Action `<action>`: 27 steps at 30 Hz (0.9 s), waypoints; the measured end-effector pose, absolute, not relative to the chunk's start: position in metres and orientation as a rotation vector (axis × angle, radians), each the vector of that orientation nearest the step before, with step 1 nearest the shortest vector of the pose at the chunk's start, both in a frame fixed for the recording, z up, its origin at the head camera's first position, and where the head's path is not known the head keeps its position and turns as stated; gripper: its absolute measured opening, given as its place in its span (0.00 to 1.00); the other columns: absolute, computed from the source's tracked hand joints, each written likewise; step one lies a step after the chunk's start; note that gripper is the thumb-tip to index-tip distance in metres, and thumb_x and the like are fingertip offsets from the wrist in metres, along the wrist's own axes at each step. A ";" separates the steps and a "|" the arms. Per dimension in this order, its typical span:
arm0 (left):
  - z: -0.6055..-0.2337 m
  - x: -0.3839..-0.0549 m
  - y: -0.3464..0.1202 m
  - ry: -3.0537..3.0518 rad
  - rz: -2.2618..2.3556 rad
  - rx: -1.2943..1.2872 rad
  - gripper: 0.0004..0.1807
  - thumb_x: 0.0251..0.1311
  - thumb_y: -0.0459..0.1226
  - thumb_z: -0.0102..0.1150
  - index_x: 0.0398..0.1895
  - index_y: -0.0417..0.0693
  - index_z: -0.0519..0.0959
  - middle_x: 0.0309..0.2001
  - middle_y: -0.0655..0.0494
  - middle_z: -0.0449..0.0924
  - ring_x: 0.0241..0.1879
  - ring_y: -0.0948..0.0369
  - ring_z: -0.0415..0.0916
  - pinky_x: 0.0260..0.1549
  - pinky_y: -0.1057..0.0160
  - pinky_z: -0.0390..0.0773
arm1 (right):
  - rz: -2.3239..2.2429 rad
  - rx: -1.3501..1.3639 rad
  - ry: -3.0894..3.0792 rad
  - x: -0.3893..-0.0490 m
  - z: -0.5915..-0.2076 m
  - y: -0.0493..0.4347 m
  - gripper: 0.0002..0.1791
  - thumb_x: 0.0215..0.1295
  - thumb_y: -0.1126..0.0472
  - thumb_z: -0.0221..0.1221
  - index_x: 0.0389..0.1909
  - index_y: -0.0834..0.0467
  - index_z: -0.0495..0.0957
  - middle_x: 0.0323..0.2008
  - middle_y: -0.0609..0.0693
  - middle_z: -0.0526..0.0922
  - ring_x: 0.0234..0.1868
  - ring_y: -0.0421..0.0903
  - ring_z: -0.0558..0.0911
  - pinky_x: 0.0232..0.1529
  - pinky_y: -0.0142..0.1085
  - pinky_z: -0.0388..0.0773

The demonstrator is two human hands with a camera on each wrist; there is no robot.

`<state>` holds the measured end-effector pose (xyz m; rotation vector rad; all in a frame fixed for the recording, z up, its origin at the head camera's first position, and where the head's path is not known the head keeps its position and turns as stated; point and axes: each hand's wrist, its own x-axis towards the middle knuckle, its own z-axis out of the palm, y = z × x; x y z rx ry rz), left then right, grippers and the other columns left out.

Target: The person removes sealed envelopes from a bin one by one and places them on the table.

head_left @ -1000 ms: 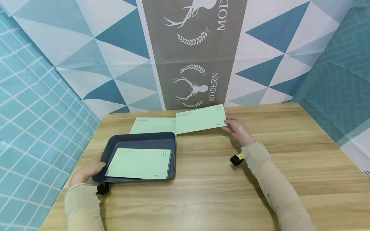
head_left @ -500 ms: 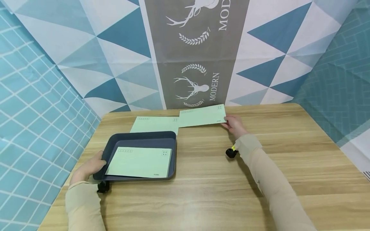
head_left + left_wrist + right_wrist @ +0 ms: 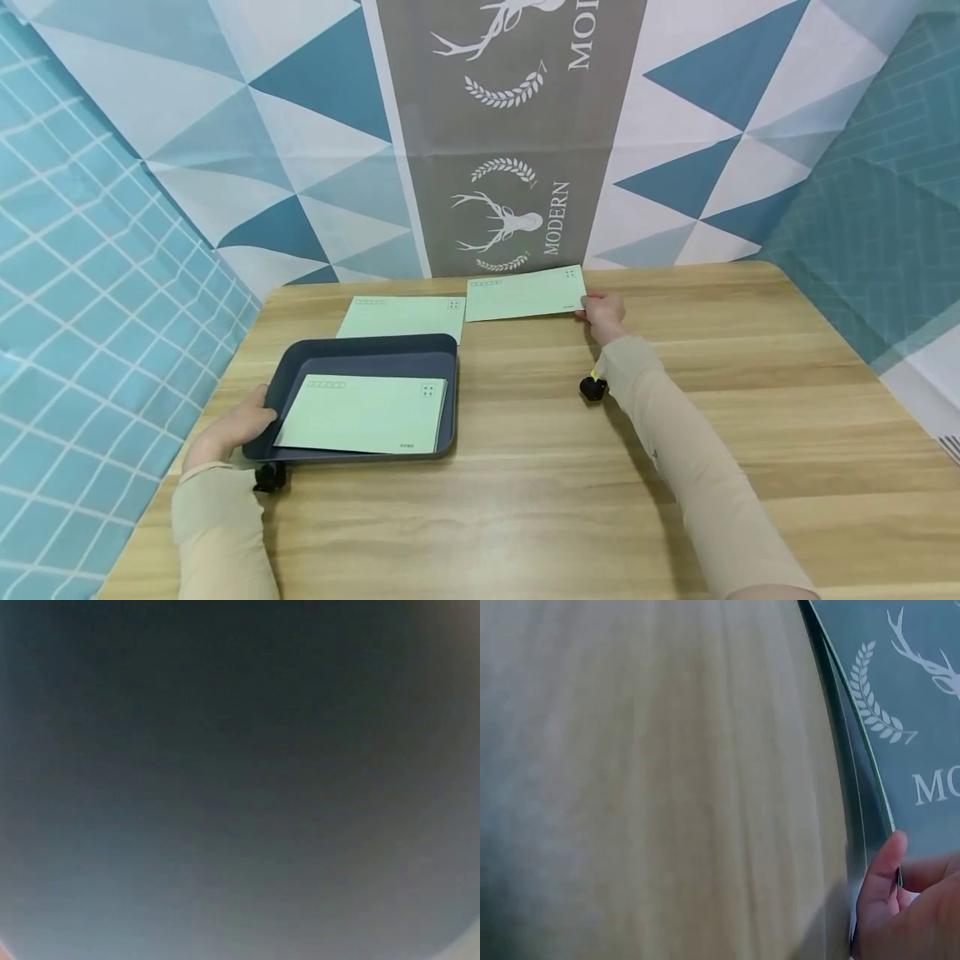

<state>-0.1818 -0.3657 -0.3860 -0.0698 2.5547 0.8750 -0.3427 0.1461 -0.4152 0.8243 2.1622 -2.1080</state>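
Note:
My right hand point(image 3: 604, 313) pinches the right end of a pale green envelope point(image 3: 525, 294) at the table's back edge. In the right wrist view, thumb and fingers point(image 3: 885, 877) close on the envelope's edge, which stands a little off the wood. Another green envelope point(image 3: 405, 315) lies flat to its left, its front part hidden behind a dark blue tray point(image 3: 375, 346). A small stack of green envelopes point(image 3: 363, 414) rests in that tray. My left hand point(image 3: 236, 425) grips the tray's left rim, thumb over the edge. The left wrist view is filled by a blurred dark surface.
The wooden table point(image 3: 525, 500) stretches in front of both arms and to the right. A patterned cloth backdrop point(image 3: 510, 150) rises right behind the table's back edge. Tiled-pattern cloth point(image 3: 97, 292) stands along the left side. A small black camera sits at each wrist.
My right hand has moved back and slightly left, lowering the envelope toward the table beside the flat one, which is now fully uncovered by it. The left hand stays on the tray.

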 end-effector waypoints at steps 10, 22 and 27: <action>-0.382 -0.184 -0.365 2.507 0.929 -0.087 0.37 0.58 0.31 0.32 0.63 0.19 0.29 0.63 0.20 0.26 0.63 0.30 0.27 0.60 0.35 0.37 | -2.169 0.858 2.114 -0.347 -0.412 0.149 0.21 0.58 0.72 0.53 0.55 0.65 0.71 0.55 0.59 0.73 0.19 0.34 0.76 0.42 0.28 0.78; -0.384 -0.184 -0.365 2.537 0.893 -0.065 0.31 0.57 0.30 0.31 0.60 0.17 0.40 0.62 0.17 0.36 0.62 0.29 0.36 0.58 0.34 0.44 | -1.636 0.575 2.696 -0.341 -0.416 0.142 0.18 0.56 0.70 0.53 0.48 0.66 0.76 0.45 0.61 0.79 0.39 0.48 0.80 0.44 0.35 0.76; -0.385 -0.183 -0.365 2.554 0.877 -0.048 0.28 0.56 0.30 0.32 0.58 0.19 0.45 0.59 0.19 0.45 0.59 0.32 0.47 0.56 0.36 0.52 | -1.342 0.486 2.918 -0.344 -0.418 0.144 0.17 0.52 0.70 0.52 0.44 0.66 0.78 0.46 0.60 0.79 0.50 0.56 0.74 0.53 0.42 0.68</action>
